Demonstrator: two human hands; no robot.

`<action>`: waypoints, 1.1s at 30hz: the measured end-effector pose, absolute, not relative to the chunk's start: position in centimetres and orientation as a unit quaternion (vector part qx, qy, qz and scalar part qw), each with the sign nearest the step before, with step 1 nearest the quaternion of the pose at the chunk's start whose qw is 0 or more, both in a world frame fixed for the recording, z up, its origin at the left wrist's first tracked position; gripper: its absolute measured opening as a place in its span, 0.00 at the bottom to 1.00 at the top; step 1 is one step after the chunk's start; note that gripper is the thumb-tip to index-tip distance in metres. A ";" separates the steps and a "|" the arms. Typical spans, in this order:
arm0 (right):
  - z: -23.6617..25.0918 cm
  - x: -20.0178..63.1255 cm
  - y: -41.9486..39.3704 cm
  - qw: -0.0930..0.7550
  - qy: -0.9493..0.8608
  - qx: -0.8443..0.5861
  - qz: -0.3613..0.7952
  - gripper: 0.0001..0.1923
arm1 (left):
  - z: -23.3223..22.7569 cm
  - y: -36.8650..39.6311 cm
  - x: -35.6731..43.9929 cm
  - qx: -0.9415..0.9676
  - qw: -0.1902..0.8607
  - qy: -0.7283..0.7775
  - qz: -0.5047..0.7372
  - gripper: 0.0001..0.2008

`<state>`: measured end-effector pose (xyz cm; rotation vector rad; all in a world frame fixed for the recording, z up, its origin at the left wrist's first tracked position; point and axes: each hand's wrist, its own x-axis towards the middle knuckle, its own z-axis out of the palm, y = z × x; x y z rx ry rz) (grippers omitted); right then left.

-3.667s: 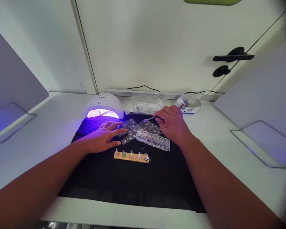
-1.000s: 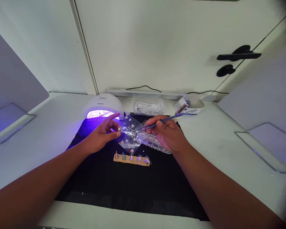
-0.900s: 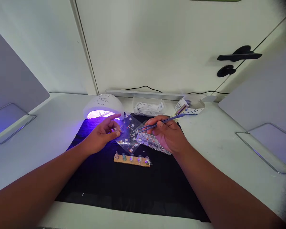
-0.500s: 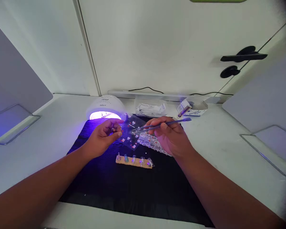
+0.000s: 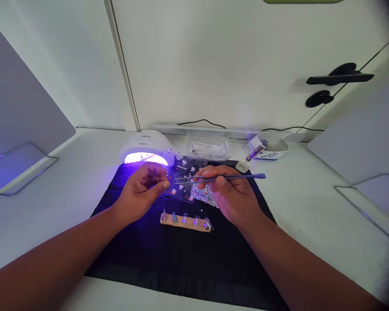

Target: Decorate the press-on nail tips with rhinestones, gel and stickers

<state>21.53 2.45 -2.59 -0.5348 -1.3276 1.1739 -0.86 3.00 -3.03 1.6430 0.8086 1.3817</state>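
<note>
Pinching tweezers (image 5: 240,176) in right hand (image 5: 234,194), tips near left hand (image 5: 144,188); its fingers curled by sticker sheet (image 5: 183,173), can't tell if gripping.

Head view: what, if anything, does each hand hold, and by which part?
The right hand grips slim grey metal tweezers midway along. The left hand apparently pinches a clear plastic sheet with printed motifs near its left edge; contact is unclear.

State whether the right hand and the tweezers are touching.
Touching. The head view shows the right hand gripping the tweezers, which stick out on both sides of its grip.
</note>
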 end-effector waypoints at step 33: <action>-2.6 21.9 2.6 0.625 -0.550 -0.212 0.512 0.08 | -3.0 2.3 -1.7 0.726 0.354 0.316 0.497 0.13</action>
